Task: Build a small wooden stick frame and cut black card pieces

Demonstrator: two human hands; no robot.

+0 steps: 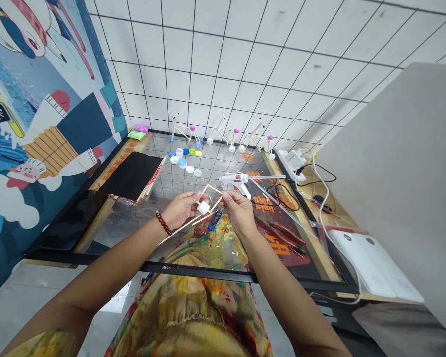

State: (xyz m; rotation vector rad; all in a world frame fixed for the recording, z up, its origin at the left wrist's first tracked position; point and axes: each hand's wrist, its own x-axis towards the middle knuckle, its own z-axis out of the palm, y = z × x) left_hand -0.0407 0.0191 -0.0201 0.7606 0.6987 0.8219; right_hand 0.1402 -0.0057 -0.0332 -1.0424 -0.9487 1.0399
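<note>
Left hand (186, 208): thumb and fingers pinched one side of the small stick frame (214, 189); bead bracelet (164, 223) at the wrist.
Right hand (241, 210): thumb and forefinger pinched the frame's opposite corner.
Stick frame: held between the hands, above the counter (208, 271); angular, its peak pointing away from the person.
White cap (203, 208): just beside the left fingertips, at the frame's lower side; could not tell if it was stuck on.
Long stick (178, 230): slanted below the left hand.
Blue cutter (215, 220): between the hands, slightly nearer the body.
Glue gun (230, 178): just beyond the right hand, lying on its side.
Pliers (288, 238): to the right of the right hand.
Loose caps (190, 169): beyond the left hand, white, blue and yellow, several together.
Standing models (236, 131): three in a row beyond both hands, by the tiled wall; stick frames with caps fitted.
Progress: three models looked assembled. Held frame seemed partly built, its corners formed, but well short of their shape; judged that more sticks and caps were wanting.
</note>
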